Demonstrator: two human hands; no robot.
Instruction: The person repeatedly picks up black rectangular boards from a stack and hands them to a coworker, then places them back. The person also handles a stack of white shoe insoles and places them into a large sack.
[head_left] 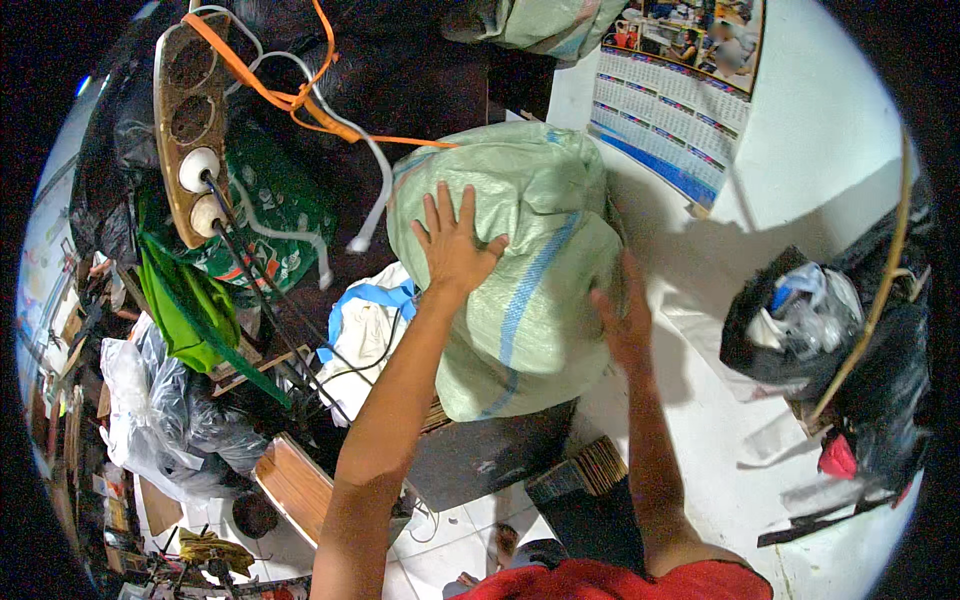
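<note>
A big, bulging pale green woven sack [540, 330] with a blue stripe stands in front of me, resting on a dark box [490, 460]. My left hand [460, 245] lies on its upper left side, fingers spread. Along the sack's right side is my right hand [625, 315], its fingers stretched out toward the far end; part of it is in shadow, and I cannot tell how firmly it touches. Neither hand grips the fabric. What fills the sack is hidden.
Left of the sack hangs a wooden power strip [185, 130] with plugs and an orange cord [290, 100]. Clear plastic bags [190, 420] and a bright green bag [185, 310] lie at left. A calendar [670, 120] hangs behind; a black bag [750, 340] holds plastic at right.
</note>
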